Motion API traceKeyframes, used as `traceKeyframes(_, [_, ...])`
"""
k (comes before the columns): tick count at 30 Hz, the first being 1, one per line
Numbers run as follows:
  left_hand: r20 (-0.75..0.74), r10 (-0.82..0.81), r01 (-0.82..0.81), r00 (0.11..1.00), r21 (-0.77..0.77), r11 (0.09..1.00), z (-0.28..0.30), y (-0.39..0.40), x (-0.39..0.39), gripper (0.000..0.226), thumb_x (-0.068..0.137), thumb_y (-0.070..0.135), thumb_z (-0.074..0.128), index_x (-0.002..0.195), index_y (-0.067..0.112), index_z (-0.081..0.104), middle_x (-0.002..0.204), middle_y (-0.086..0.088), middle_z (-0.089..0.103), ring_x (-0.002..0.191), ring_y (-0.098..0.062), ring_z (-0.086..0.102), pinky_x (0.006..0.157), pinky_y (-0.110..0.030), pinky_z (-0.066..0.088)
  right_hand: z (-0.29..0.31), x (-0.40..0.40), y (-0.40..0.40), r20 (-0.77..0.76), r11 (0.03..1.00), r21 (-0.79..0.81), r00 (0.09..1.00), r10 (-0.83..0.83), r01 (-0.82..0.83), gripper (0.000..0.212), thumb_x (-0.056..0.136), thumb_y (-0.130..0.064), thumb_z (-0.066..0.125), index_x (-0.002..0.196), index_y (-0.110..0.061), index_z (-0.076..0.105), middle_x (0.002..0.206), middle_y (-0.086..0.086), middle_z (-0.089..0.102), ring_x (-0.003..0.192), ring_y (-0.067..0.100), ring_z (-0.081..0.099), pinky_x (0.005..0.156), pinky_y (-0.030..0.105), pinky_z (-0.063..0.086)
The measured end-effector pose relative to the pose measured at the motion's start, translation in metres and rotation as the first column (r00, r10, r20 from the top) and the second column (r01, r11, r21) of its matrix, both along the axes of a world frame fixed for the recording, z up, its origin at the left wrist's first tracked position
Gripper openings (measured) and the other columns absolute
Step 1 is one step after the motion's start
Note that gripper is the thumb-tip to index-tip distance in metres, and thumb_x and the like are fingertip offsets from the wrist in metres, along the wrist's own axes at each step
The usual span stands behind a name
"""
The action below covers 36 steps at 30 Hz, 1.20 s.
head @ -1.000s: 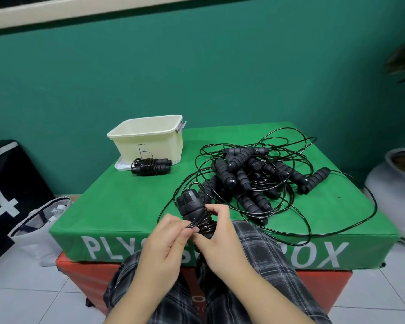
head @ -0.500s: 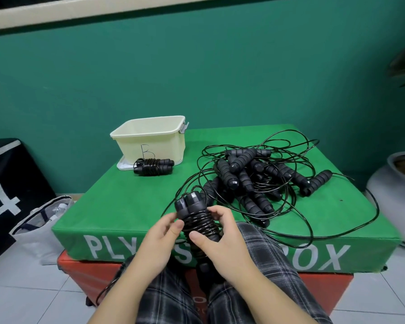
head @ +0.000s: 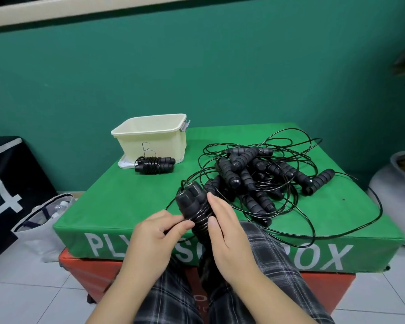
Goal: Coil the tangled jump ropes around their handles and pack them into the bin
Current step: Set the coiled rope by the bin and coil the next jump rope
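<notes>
Over the front edge of the green plyo box (head: 131,206), my right hand (head: 229,235) grips a pair of black jump-rope handles (head: 192,202) with cord wound round them. My left hand (head: 154,237) pinches the black cord against that bundle. A tangled pile of black handles and loose cord (head: 262,178) lies on the box to the right. One coiled rope (head: 153,164) lies in front of the cream bin (head: 154,139) marked "B", at the box's back left.
A loose loop of cord (head: 351,230) trails to the box's front right edge. The green box sits on an orange box (head: 84,270). On the floor, a white bag (head: 40,223) and a black panel (head: 5,188) stand left, a grey pot (head: 395,190) right.
My left hand has moved from beside the bundle to pinch the cord at its side. The bundle has tilted and more cord lies wound on it.
</notes>
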<state>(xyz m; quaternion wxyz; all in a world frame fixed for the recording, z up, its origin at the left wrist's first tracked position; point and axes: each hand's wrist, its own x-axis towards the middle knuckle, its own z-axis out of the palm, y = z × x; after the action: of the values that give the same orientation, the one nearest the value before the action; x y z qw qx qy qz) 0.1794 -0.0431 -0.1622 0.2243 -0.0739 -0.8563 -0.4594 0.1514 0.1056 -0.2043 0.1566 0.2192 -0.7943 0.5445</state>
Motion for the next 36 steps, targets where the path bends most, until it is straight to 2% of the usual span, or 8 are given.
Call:
traceKeyframes(4, [-0.008,-0.027,0.027,1.0,-0.003,1.0,0.006,0.003,0.004,0.011,0.07,0.037,0.064,0.071,0.035,0.075,0.07,0.009,0.061,0.066,-0.008,0.055,0.058,-0.012,0.038,-0.004,0.001,-0.002,-0.053,0.989,0.136,0.998,-0.044,0.051,0.078,0.077,-0.054,0.054,0.146,-0.036,0.021,0.137,-0.025,0.02,0.132,-0.005,0.025,0.107,0.009,0.021])
traceKeyframes(8, [0.03,-0.091,0.091,0.995,-0.01,0.996,0.007,0.004,0.006,0.014,0.079,0.021,0.066,0.082,0.032,0.075,0.073,0.009,0.061,0.07,-0.006,0.056,0.062,-0.01,0.039,-0.002,0.001,0.0,-0.021,0.992,0.07,0.995,-0.101,0.102,0.073,0.07,-0.062,0.058,0.134,-0.044,0.027,0.121,-0.037,0.021,0.112,-0.012,0.037,0.089,0.003,0.032])
traceKeyframes(13, [0.075,-0.165,0.169,0.983,-0.041,0.985,0.002,-0.008,0.005,0.022,0.09,0.029,0.055,0.104,0.041,0.066,0.077,0.015,0.06,0.078,-0.002,0.059,0.072,-0.006,0.04,0.001,0.003,0.004,0.075,0.999,-0.009,0.996,-0.049,0.05,0.064,0.081,-0.041,0.068,0.134,-0.045,0.034,0.123,-0.036,0.037,0.11,-0.026,0.035,0.088,-0.001,0.03])
traceKeyframes(17, [0.088,-0.059,0.057,0.994,0.034,0.998,-0.002,-0.012,0.003,0.042,0.088,0.019,0.059,0.084,0.06,0.065,0.069,0.012,0.067,0.072,0.0,0.062,0.068,-0.008,0.044,0.001,0.004,0.006,0.161,0.992,-0.126,0.987,0.016,0.005,0.055,0.077,-0.042,0.066,0.123,-0.053,0.036,0.122,-0.03,0.053,0.116,-0.008,0.048,0.094,0.008,0.036])
traceKeyframes(23, [0.175,0.071,-0.094,0.982,0.128,0.987,-0.007,-0.009,-0.011,0.012,0.086,0.017,0.065,0.079,0.016,0.055,0.054,0.005,0.055,0.051,-0.005,0.047,0.057,-0.026,0.036,0.006,0.009,0.006,0.177,0.958,-0.255,0.968,0.18,-0.132,0.048,0.081,-0.03,0.066,0.123,-0.039,0.043,0.11,-0.036,0.057,0.104,-0.007,0.056,0.086,0.008,0.04])
traceKeyframes(27, [0.271,-0.104,0.027,0.957,0.273,0.962,-0.01,-0.007,-0.01,0.039,0.075,0.06,0.061,0.086,0.022,0.056,0.053,0.008,0.052,0.046,-0.002,0.044,0.057,-0.025,0.034,0.003,0.007,0.006,0.187,0.942,-0.299,0.958,0.216,-0.153,0.051,0.079,-0.041,0.063,0.126,-0.034,0.045,0.111,-0.023,0.064,0.104,0.001,0.061,0.088,0.013,0.044])
traceKeyframes(32, [0.109,-0.001,-0.001,0.994,0.018,1.0,-0.011,-0.007,-0.006,0.042,0.088,0.046,0.055,0.049,0.03,0.052,0.07,0.014,0.056,0.062,-0.002,0.051,0.058,-0.012,0.035,0.001,0.007,0.003,0.131,0.97,-0.21,0.98,0.149,-0.12,0.045,0.085,-0.044,0.055,0.128,-0.047,0.041,0.115,-0.028,0.06,0.109,0.0,0.057,0.092,0.015,0.042])
traceKeyframes(36, [0.013,0.091,-0.09,0.996,-0.053,0.995,-0.002,-0.007,-0.001,0.023,0.075,0.043,0.055,0.052,0.04,0.056,0.077,0.019,0.061,0.074,-0.001,0.056,0.063,-0.011,0.039,-0.004,0.006,-0.002,-0.094,0.993,-0.107,0.994,-0.055,0.045,0.037,0.093,-0.038,0.048,0.129,-0.047,0.047,0.133,-0.023,0.046,0.127,-0.002,0.041,0.1,0.009,0.033])
